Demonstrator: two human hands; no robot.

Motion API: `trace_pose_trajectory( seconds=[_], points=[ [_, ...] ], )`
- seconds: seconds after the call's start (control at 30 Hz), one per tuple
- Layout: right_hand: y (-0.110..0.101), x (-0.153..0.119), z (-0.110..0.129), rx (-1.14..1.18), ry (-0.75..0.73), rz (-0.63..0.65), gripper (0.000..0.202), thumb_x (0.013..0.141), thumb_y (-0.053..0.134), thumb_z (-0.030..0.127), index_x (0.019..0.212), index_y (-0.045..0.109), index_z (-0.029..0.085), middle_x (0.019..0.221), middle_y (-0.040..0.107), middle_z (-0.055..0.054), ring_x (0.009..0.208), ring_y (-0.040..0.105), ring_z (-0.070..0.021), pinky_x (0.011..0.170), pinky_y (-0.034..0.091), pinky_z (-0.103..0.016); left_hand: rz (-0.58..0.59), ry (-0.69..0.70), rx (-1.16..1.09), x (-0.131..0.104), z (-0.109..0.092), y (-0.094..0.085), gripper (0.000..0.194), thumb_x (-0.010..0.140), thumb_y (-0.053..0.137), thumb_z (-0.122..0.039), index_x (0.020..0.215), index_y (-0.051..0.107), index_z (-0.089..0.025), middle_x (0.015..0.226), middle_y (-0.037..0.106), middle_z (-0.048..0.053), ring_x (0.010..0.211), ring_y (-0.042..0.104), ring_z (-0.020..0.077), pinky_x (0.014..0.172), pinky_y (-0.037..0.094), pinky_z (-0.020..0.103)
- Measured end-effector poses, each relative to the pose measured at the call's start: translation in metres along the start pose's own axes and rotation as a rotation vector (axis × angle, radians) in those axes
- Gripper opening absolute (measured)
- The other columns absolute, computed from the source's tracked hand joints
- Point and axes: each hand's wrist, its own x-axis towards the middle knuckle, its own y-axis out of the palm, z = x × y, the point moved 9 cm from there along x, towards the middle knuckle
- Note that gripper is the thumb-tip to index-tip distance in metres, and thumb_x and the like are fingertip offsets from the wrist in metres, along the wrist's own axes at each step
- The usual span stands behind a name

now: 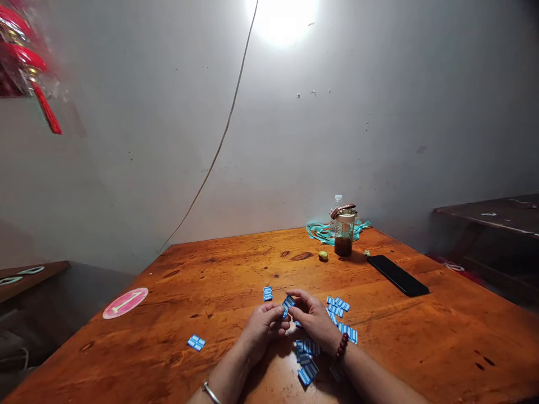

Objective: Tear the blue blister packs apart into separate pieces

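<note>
Between my two hands is a small blue-and-white striped card point(288, 304). My left hand point(265, 326) pinches its lower left part with thumb and fingers. From the other side, my right hand point(314, 318) grips the card's right edge. Several similar striped cards point(309, 371) lie in a loose heap below and beside my right hand, partly hidden by it. One more striped card point(268, 293) lies just beyond my left hand. Farther left on the wooden table point(227, 264) rests another blue-and-white piece point(196, 343).
A jar with dark contents point(344, 235) stands at the back right, before a clear plastic bottle point(338, 198) and turquoise straps point(318, 231). A small yellowish round thing point(323, 256) and a black phone point(398, 275) lie nearby. A pink round sticker point(125, 303) marks the left edge.
</note>
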Motion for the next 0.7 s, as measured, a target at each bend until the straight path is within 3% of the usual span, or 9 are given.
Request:
trace_pose_trajectory(
  seconds=[0.17,0.43,0.7],
  points=[
    [-0.004,0.001,0.000,-0.005,0.004,-0.016,0.021,0.070,0.055,0.027,0.088,0.056,0.018,0.067,0.052,0.003,0.057,0.046,-0.0087,0.052,0.037,-0.020,0.031,-0.045,0.001,-0.001,0.005,0.003,0.021,0.066,0.063,-0.029,0.072,0.054,-0.011,0.058,0.058,0.001,0.050,0.054,0.0071,0.047,0.039,0.015],
    [-0.002,-0.002,-0.006,0.150,0.147,-0.043,0.024,0.067,0.059,0.037,0.078,0.054,0.016,0.072,0.055,0.000,0.061,0.050,-0.0094,0.053,0.041,-0.019,-0.072,0.016,-0.044,0.004,0.003,-0.008,0.021,0.067,0.063,-0.027,0.077,0.054,-0.011,0.064,0.061,0.004,0.053,0.056,0.0077,0.048,0.040,0.015],
    [-0.007,-0.002,0.001,0.072,0.111,-0.127,0.017,0.070,0.054,0.032,0.066,0.050,0.016,0.060,0.049,0.003,0.051,0.045,-0.0081,0.048,0.037,-0.019,-0.034,0.044,-0.037,0.003,0.001,0.000,0.021,0.068,0.063,-0.027,0.078,0.055,-0.011,0.070,0.063,0.006,0.058,0.058,0.0096,0.051,0.043,0.017]
  ],
)
